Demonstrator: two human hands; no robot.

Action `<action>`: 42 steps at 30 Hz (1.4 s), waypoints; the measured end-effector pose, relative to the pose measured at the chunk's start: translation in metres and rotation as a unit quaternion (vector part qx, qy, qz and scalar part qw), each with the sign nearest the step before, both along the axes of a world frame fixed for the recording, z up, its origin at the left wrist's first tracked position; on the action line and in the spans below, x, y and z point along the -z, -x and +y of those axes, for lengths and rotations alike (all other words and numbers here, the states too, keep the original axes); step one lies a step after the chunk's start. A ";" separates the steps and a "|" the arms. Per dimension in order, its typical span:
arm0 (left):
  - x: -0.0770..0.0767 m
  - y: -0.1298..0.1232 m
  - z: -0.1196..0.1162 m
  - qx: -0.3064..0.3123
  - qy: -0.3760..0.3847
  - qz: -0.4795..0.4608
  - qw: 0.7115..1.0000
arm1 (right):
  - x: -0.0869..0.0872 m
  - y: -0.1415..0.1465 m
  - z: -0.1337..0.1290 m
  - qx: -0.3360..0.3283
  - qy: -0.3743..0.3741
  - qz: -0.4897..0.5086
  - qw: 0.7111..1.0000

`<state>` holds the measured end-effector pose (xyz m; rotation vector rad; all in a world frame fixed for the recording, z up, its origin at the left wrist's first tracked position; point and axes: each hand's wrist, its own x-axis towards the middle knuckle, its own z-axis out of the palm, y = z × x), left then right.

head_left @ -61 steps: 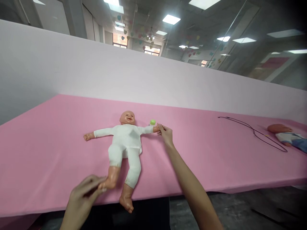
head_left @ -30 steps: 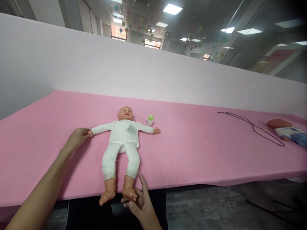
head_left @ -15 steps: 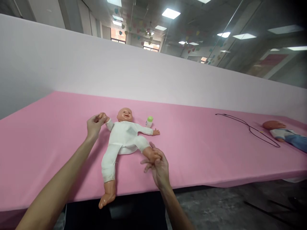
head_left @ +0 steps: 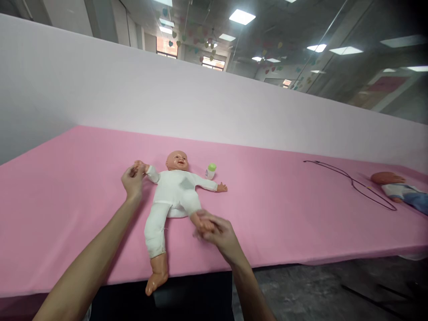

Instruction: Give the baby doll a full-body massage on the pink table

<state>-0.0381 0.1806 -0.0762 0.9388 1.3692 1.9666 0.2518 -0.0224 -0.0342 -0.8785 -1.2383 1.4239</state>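
Your left hand (head_left: pixel 133 180) is at the far end of the doll's arm on your left; its fingers (head_left: pixel 132 173) grasp the doll's small hand. Your right hand (head_left: pixel 220 232) has its fingers (head_left: pixel 216 218) wrapped about the doll's foot on your right. That foot is partly hidden and a little blurred, so you cannot tell how each finger sits on it.

The doll (head_left: pixel 174 191), in a white outfit, lies on its back near the front of the pink tabletop (head_left: pixel 274 214), its head toward the white partition (head_left: pixel 200 102). The arm in your left hand is bent, while the other stretches out along the cloth with its palm open. The leg in your right hand looks bent; the other runs straight toward you, its bare toes just past the front edge.

A small bottle (head_left: pixel 211 171) with a green cap stands just beyond the outstretched arm, near the doll's head. Well off to your right, a thin dark cord (head_left: pixel 351 178) lies in a long loop, and near it rests a second doll (head_left: pixel 397 187) in white and blue, cut off by the edge of view.
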 end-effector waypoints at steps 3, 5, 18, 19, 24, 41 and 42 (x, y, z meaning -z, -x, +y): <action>0.010 0.022 0.011 -0.084 0.048 -0.124 0.988 | 0.021 -0.017 -0.048 -0.068 0.048 0.027 0.996; 0.011 0.027 0.012 -0.097 0.054 -0.151 0.982 | 0.033 -0.014 -0.064 -0.079 0.059 0.041 0.994; -0.011 -0.045 -0.040 0.189 -0.042 0.207 0.959 | -0.009 0.040 0.074 0.033 -0.013 -0.034 0.999; -0.010 -0.045 -0.039 0.188 -0.040 0.205 0.960 | -0.007 0.041 0.075 0.042 -0.008 -0.031 0.999; -0.009 -0.023 -0.020 0.070 -0.034 0.084 0.993 | 0.004 0.024 0.013 0.048 0.026 -0.031 0.998; -0.018 -0.043 -0.039 0.197 -0.072 0.204 0.956 | -0.013 0.043 0.058 0.068 -0.004 -0.034 0.997; -0.017 -0.045 -0.041 0.224 -0.071 0.224 0.946 | -0.012 0.047 0.067 0.063 -0.004 -0.032 0.997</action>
